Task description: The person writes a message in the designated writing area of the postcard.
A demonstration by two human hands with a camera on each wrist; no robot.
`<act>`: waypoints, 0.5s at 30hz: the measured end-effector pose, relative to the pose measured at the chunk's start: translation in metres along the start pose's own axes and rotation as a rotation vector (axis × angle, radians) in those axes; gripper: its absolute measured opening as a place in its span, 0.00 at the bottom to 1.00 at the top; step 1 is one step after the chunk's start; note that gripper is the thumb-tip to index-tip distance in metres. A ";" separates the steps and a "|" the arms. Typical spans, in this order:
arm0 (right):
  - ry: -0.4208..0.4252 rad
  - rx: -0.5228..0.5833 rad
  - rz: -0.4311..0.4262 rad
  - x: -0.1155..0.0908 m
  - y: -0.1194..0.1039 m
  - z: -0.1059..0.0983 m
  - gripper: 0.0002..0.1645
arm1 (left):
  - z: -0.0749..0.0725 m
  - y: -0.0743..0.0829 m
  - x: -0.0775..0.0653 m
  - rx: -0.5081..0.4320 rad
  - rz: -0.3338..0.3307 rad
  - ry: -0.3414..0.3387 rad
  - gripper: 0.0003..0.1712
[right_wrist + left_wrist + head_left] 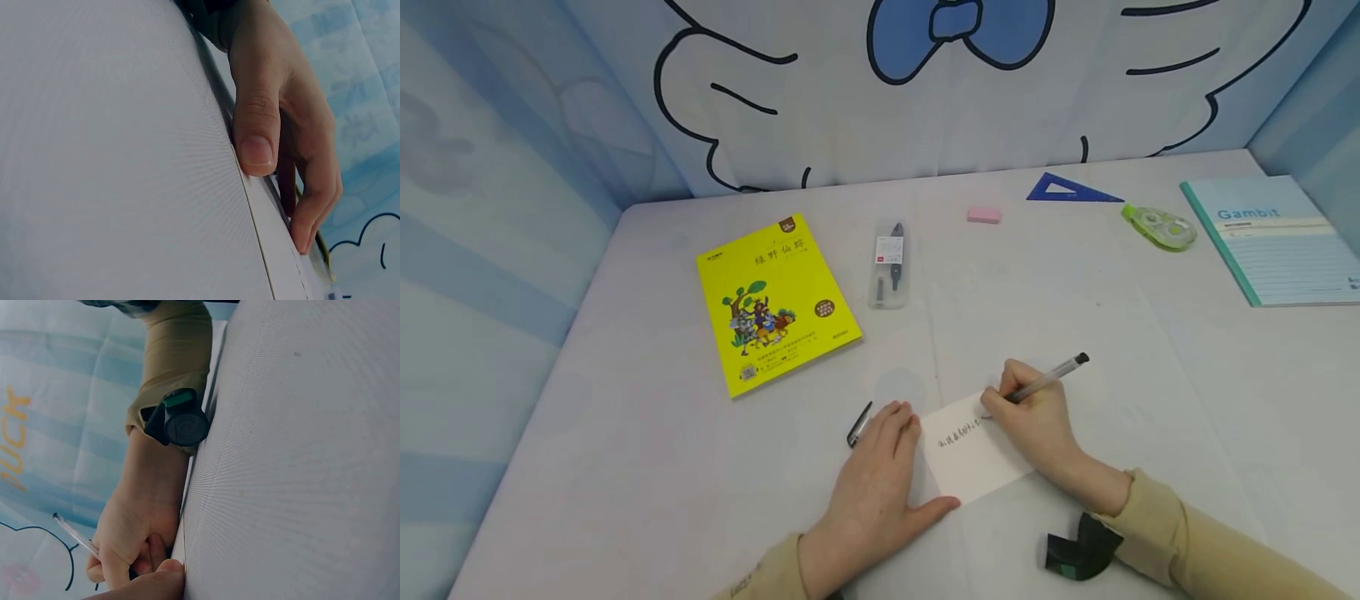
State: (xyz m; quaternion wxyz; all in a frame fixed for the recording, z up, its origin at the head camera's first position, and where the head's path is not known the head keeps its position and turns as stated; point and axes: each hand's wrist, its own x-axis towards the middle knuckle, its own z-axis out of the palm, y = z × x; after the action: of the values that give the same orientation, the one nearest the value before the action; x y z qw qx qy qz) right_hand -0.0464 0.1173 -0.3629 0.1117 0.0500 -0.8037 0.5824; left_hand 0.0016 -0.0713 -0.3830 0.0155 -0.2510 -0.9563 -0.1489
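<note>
My right grip (1037,421) pinches a slim, clear-barrelled pen (1060,372) over a flat, rectangular paper card (977,458) at five o'clock on the pale counter (625,433), while my left grip (876,479), thumb spread from the fingers, rests along the card's nine-o'clock edge.

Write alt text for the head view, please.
A person's right hand holds a pen to a handwritten white card, while the left hand rests at its edge. Beyond lie a yellow book, pink eraser and blue triangle ruler.

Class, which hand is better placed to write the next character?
Likely the right hand: it grips the pen, tip near the end of the writing, while the left hand rests at the card.
</note>
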 end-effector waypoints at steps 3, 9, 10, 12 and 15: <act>-0.009 -0.006 -0.005 -0.001 0.000 0.001 0.21 | 0.001 0.000 0.000 0.002 0.004 0.006 0.51; 0.007 -0.006 -0.009 0.000 0.001 0.001 0.21 | 0.001 -0.001 0.000 -0.001 0.011 0.024 0.51; 0.012 -0.008 -0.011 0.000 0.001 0.001 0.21 | 0.001 -0.001 0.000 0.000 0.012 0.026 0.51; 0.019 -0.013 -0.012 0.000 0.001 0.001 0.21 | 0.001 -0.001 0.000 0.000 0.013 0.024 0.51; 0.021 -0.011 -0.014 0.000 0.001 0.001 0.21 | 0.001 -0.001 0.000 -0.001 0.012 0.022 0.51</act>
State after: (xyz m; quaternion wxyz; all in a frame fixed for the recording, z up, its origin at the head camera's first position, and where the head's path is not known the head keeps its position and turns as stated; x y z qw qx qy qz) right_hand -0.0466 0.1163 -0.3641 0.1246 0.0491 -0.8053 0.5776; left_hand 0.0013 -0.0722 -0.3842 0.0268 -0.2550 -0.9546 -0.1519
